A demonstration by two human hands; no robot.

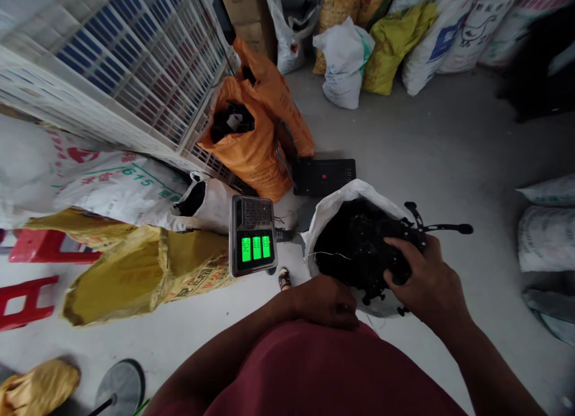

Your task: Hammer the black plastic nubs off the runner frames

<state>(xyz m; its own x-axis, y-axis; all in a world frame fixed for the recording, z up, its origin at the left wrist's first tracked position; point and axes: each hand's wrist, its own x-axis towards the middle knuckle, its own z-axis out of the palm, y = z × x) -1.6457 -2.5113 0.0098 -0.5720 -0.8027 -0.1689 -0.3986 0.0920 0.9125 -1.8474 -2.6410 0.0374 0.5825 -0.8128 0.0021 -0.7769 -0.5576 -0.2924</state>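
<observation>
In front of me stands a white woven sack (pixel 344 191) with its mouth open, filled with dark black plastic pieces. At its near left rim my left hand (pixel 330 299) is closed, apparently gripping the sack's edge; the fingertips are partly hidden. My right hand (pixel 424 278) is closed around black plastic parts (pixel 389 245) at the right of the opening. Slim perforated black arms (pixel 444 228) stick out past that hand to the right. Left of the sack, a digital scale display (pixel 252 236) glows with green numbers.
A black scale platform (pixel 326 176) lies behind the sack. Orange sacks (pixel 251 140) lean by white plastic crates (pixel 135 63). A yellow sack (pixel 117 284) lies open at left near a red stool (pixel 31 302). Several full sacks (pixel 344 63) line the back.
</observation>
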